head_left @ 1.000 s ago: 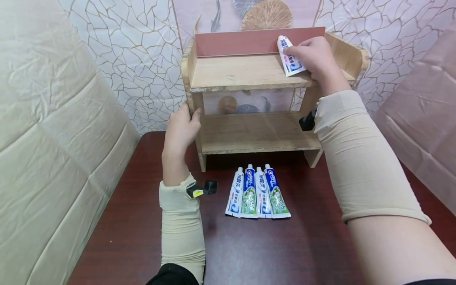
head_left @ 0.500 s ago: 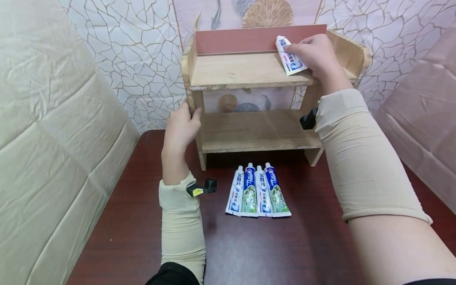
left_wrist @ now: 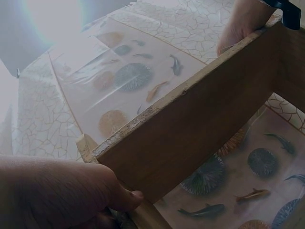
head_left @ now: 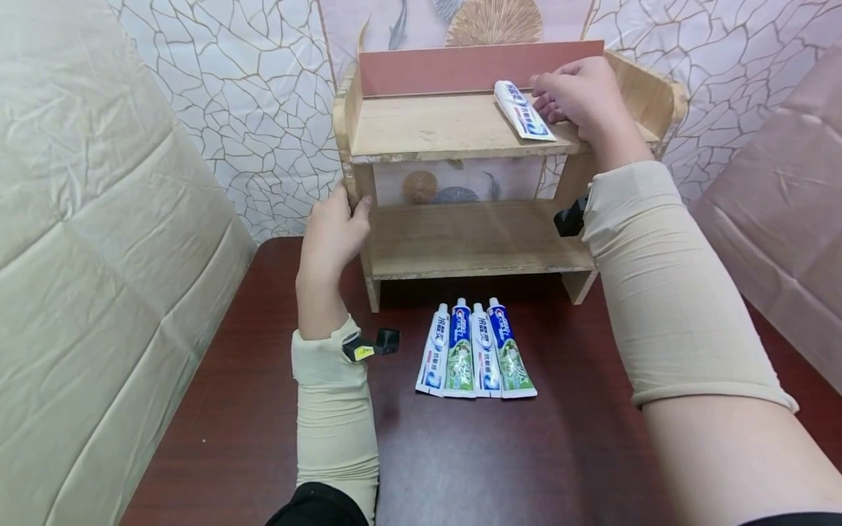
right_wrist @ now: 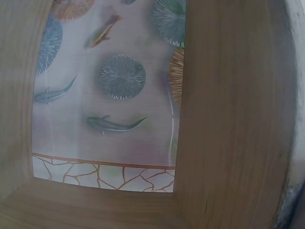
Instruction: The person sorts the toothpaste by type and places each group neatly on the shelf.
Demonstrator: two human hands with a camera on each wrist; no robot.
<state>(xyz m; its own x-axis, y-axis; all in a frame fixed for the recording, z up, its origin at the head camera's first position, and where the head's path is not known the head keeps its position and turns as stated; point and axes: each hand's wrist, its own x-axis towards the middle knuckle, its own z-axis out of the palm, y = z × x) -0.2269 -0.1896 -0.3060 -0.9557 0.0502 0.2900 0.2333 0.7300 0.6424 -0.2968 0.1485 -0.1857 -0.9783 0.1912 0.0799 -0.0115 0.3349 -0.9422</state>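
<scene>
A white and blue toothpaste tube (head_left: 522, 111) lies flat on the upper board of a two-tier wooden shelf (head_left: 427, 131), its cap toward the back. Just right of the tube is my right hand (head_left: 585, 98), fingers loosely bent, holding nothing. My left hand (head_left: 334, 230) grips the shelf's left side panel, the thumb on the inner face. In the left wrist view, the left hand (left_wrist: 62, 191) is at the panel's edge and the right hand (left_wrist: 244, 26) shows beyond the upper board. Only the underside of the shelf (right_wrist: 233, 119) and the backdrop fill the right wrist view.
Several toothpaste tubes, white ones (head_left: 485, 354) alternating with blue-green ones (head_left: 460, 354), lie side by side on the dark red table (head_left: 460, 460) before the shelf. A pinkish strip (head_left: 460, 69) stands along the upper board's back. Patterned cloth (head_left: 217, 109) hangs behind; padded panels flank the table.
My right hand has let go of the toothpaste tube, which now lies a little further left on the upper board. My left hand keeps its grip on the shelf.
</scene>
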